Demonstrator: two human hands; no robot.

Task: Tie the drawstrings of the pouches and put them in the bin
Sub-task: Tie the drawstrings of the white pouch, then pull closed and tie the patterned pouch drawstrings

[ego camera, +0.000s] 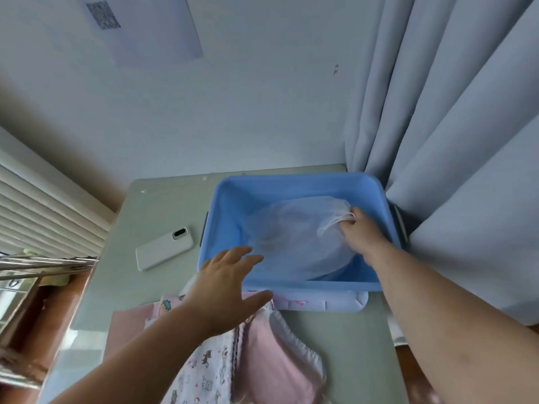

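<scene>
A blue plastic bin (230,199) stands at the back right of the table. Inside it lies a sheer white mesh pouch (294,237). My right hand (357,231) reaches into the bin and grips the pouch's white drawstrings (335,223) at its gathered mouth. My left hand (230,281) hovers open with spread fingers over the bin's near left corner, holding nothing. Near the table's front edge lie more pouches: a pink one (277,360) with a white trim and a white one with small cartoon prints (204,371), partly hidden under my left forearm.
A white phone (164,248) lies on the pale green table (163,205) left of the bin. Grey curtains (452,141) hang against the bin's right side. A metal rack (43,263) and white blinds stand off the table's left edge.
</scene>
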